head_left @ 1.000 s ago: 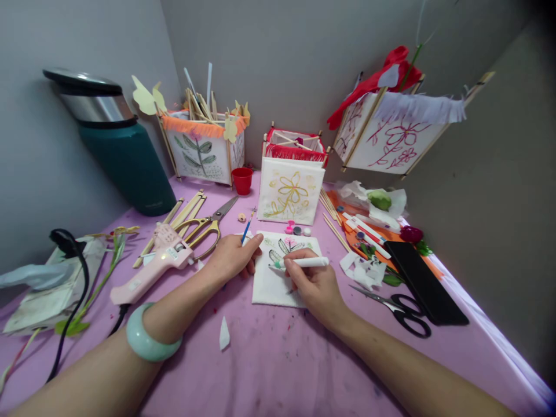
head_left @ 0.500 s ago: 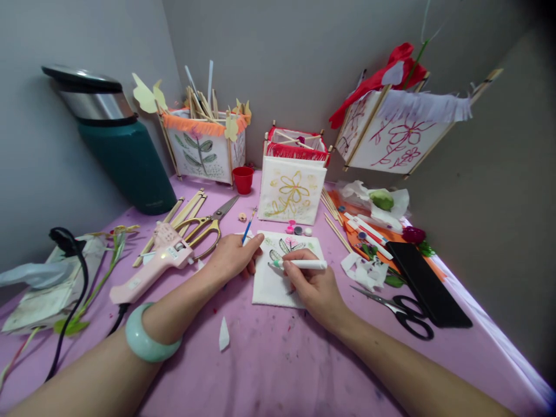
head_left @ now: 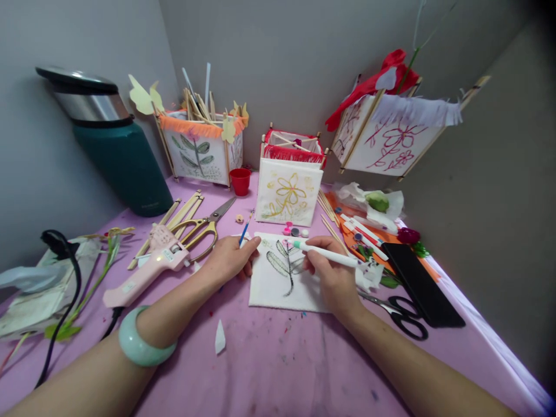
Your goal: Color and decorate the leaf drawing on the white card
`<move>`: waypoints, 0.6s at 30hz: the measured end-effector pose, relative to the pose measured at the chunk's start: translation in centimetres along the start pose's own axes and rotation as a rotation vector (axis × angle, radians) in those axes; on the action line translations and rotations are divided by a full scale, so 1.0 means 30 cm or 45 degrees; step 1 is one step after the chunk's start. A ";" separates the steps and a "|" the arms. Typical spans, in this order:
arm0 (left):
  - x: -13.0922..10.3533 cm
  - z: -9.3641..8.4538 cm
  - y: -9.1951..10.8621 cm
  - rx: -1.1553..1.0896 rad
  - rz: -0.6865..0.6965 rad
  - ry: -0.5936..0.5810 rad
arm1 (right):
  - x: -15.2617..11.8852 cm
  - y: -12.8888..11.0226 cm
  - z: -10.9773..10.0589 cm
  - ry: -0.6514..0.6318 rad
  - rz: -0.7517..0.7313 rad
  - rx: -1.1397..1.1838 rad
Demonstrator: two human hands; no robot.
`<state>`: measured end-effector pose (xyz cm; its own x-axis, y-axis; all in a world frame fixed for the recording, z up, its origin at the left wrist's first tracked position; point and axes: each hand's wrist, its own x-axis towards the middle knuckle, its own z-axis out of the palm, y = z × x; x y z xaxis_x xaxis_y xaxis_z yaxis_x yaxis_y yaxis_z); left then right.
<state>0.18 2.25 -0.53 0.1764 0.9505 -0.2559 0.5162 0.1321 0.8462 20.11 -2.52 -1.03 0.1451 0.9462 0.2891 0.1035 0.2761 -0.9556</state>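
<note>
Pointing just past nine o'clock, the marker (head_left: 335, 256) is pinched by the right hand (head_left: 337, 285) over the drawing (head_left: 278, 278), while at nine the left hand (head_left: 228, 259)'s grip can't be told.

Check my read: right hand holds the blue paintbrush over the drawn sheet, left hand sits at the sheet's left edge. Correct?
One error: the right hand holds a white marker, not the blue paintbrush, which shows beside the left hand in the head view. The marker is over the drawn sheet, left hand at its left edge, as stated.
</note>
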 end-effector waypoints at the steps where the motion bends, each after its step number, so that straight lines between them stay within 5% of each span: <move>1: 0.001 0.001 -0.001 -0.002 0.002 -0.001 | -0.003 0.000 0.001 -0.019 0.001 -0.008; 10: -0.008 0.001 0.006 -0.182 0.051 0.003 | -0.032 0.033 0.008 -0.084 -0.105 -0.193; 18: -0.043 -0.041 0.058 -0.403 0.365 0.072 | -0.046 0.038 0.016 -0.135 -0.222 -0.300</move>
<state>-0.17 1.61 1.85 0.2244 0.9741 0.0292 0.1688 -0.0684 0.9833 19.55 -3.43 -2.55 0.0026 0.9038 0.4279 0.3447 0.4009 -0.8488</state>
